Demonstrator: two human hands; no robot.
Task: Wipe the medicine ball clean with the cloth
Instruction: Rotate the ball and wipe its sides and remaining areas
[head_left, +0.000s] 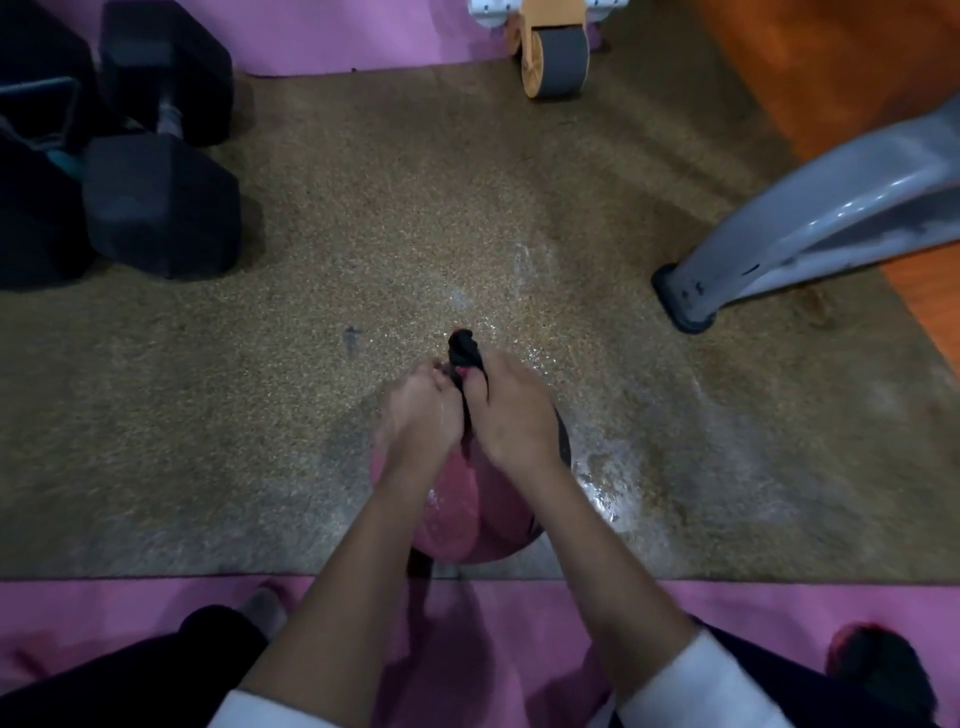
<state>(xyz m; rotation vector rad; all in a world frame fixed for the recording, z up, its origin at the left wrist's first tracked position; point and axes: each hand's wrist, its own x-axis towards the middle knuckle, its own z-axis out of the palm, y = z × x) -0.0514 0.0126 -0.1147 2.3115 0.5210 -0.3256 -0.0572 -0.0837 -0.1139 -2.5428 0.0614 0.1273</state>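
The ball, pink-red with a dark band on its right side, sits on the brown mat at its near edge, just beyond the pink mat. Both hands are above the ball's far side, close together. The left hand and the right hand are both closed around the dark cloth, which is bunched into a twisted roll; its end sticks up beyond the fingers. The forearms cross over the ball and hide much of its top. The brown mat looks wet and shiny around the ball, mostly to the right and beyond the hands. Black dumbbells lie at the far left. A grey-and-tan wheel stands at the far edge, and a grey frame leg rests on the mat at the right.
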